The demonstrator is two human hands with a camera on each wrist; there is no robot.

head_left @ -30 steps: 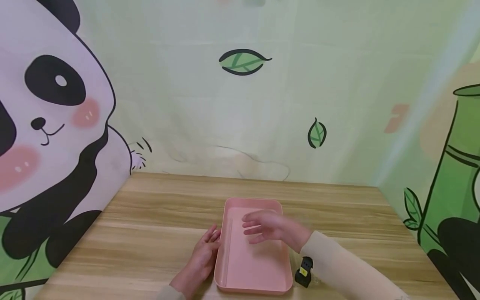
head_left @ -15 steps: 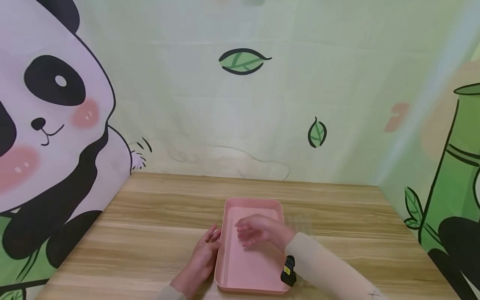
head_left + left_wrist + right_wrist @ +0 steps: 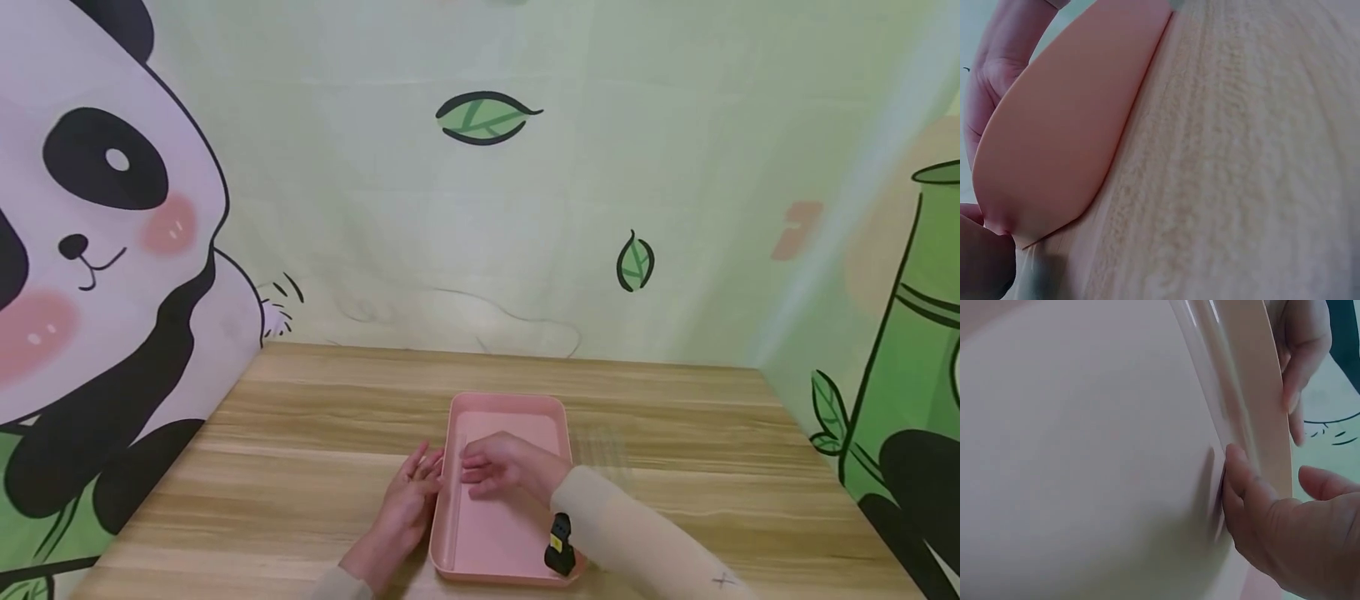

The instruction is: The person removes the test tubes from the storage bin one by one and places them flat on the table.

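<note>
A shallow pink tray (image 3: 510, 567) sits on the wooden table. Along its left inner wall lies a slim clear tube (image 3: 1210, 369), faint in the head view. My right hand (image 3: 504, 467) reaches over the tray from the right. Its fingertips (image 3: 1235, 453) touch the tube or lie right beside it, while the thumb stands apart. Outside the left wall, my left hand (image 3: 405, 504) rests against the tray with its fingers fairly straight. In the left wrist view, part of this hand (image 3: 985, 256) meets the tray's corner.
Several faint, clear tube-like things (image 3: 603, 450) lie on the table (image 3: 315, 467) right of the tray, partly behind my right sleeve (image 3: 630, 525). A small black device with a yellow mark (image 3: 558, 543) hangs under that sleeve. A printed panda backdrop (image 3: 360, 208) encloses the table.
My right hand has moved left across the tray, towards the tube at its left wall. The clear tube-like things at the right have come more into sight. My left hand and the tray stay put.
</note>
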